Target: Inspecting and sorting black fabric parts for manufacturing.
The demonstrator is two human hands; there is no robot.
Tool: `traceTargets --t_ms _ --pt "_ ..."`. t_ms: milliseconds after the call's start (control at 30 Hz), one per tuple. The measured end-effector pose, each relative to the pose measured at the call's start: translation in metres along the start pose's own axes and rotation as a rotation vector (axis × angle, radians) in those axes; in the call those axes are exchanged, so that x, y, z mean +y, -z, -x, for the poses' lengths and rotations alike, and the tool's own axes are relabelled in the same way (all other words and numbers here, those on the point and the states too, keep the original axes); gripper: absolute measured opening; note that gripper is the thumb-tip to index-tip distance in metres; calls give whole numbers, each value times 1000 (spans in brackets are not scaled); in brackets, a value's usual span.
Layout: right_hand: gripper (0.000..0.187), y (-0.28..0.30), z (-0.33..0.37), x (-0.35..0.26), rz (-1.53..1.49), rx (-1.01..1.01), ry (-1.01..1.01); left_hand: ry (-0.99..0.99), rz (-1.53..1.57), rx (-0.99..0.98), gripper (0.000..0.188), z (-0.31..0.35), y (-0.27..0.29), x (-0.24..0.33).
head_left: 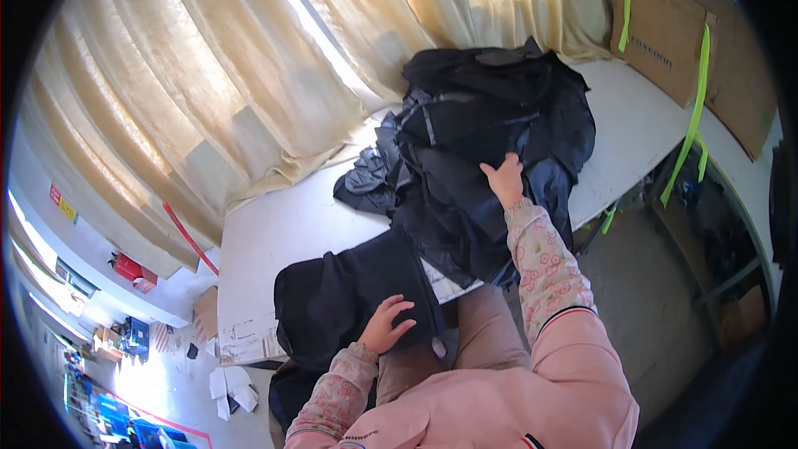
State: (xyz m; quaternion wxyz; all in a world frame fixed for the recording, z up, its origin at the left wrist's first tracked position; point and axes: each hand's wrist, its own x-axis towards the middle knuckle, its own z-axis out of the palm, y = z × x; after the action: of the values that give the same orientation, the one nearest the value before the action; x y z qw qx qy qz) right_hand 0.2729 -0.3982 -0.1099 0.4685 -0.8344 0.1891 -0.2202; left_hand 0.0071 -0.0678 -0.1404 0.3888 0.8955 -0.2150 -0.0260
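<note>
A large heap of crumpled black fabric [465, 120] lies toward the far side of the white table, with shiny folds and a thin pale strip on it. My right hand [505, 179] reaches onto the heap's near right part, thumb spread away from the fingers; no fold shows gripped in it. Nearer to me, a flatter black cloth piece [332, 291] hangs partly over the table's front edge beside my legs. Over its right part is my left hand [387, 326], fingers apart, seemingly resting on the cloth. Small pale item [439, 347] is at that piece's lower corner.
The white table [258, 241] runs up to beige curtains [199, 116] at the back. Large cardboard sheets [665, 33] with yellow-green straps [698, 108] lean at the far right. A metal-framed shelf [731, 278] stands below right. White scraps [233, 391] lie on the floor at left.
</note>
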Motion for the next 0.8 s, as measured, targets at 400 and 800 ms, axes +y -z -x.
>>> traceTargets --t_ms 400,800 --pt "13 25 69 14 114 -20 662 -2 66 12 37 -14 -9 5" --pt "17 81 224 -44 -542 -1165 512 527 1533 -39 46 -97 19 19"
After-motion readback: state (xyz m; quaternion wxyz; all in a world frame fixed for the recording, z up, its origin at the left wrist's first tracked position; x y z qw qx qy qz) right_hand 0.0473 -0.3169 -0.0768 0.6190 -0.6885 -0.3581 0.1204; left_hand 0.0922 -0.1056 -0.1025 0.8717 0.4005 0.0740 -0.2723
